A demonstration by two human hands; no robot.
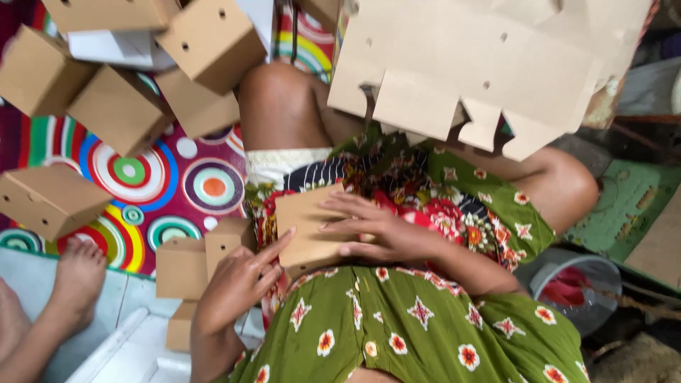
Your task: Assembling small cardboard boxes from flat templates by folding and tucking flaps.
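head view: cardboard box (pixel 306 225) lies between both hands, left (pixel 237 284), right (pixel 376 230).

Soft, even daylight is filling the scene, leaving colours vivid and shadows faint. The flat cardboard sheet (pixel 482 64) at the top is catching the most light and looking slightly washed out, while the far right corner is sinking into dimness. Slight motion blur is softening the left hand (pixel 237 284) and right hand (pixel 376 230); straight edges are bending near the borders.
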